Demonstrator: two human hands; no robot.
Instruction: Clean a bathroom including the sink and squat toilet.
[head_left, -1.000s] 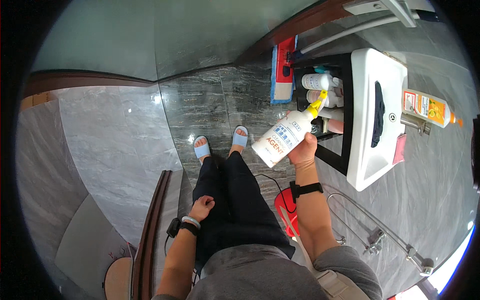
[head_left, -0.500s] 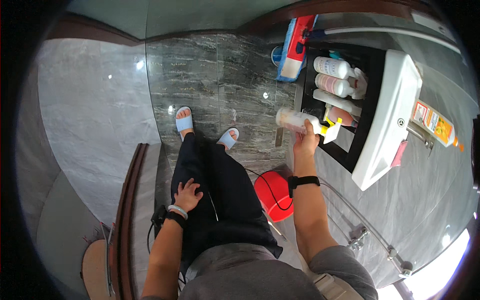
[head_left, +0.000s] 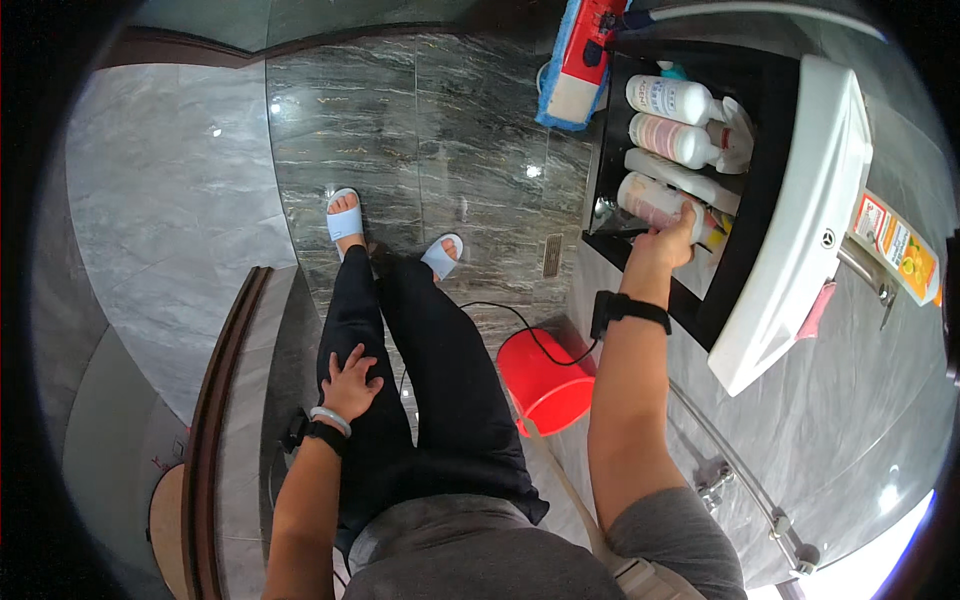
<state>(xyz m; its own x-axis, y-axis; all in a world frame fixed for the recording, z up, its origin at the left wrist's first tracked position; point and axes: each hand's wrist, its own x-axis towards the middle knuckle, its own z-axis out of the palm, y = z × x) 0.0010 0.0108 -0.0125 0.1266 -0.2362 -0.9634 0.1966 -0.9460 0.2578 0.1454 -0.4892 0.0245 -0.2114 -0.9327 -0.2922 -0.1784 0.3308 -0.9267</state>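
Observation:
My right hand [head_left: 668, 243] reaches into the black-framed cabinet opening [head_left: 682, 300] under the white washbasin [head_left: 770, 260]. Its fingers are closed round a whitish spray bottle [head_left: 650, 200] with a yellow-and-white trigger head, part of which my hand hides. Alongside that bottle, inside the cabinet, are a white bottle [head_left: 665, 98], a pink-labelled spray bottle [head_left: 668, 140] and a slim white container [head_left: 680, 178]. My left hand [head_left: 350, 383] rests on my thigh in dark trousers, fingers spread, holding nothing.
A red bucket [head_left: 545, 375] stands on the floor by my right arm, a black cable across it. A blue-edged red mop head [head_left: 580, 65] is beside the cabinet. An orange-labelled bottle [head_left: 895, 245] lies beyond the basin. A metal pipe [head_left: 735, 460] runs along the wall.
My right hand has moved the spray bottle from in front of the cabinet into its opening, beside the other bottles. My left hand stays on my thigh.

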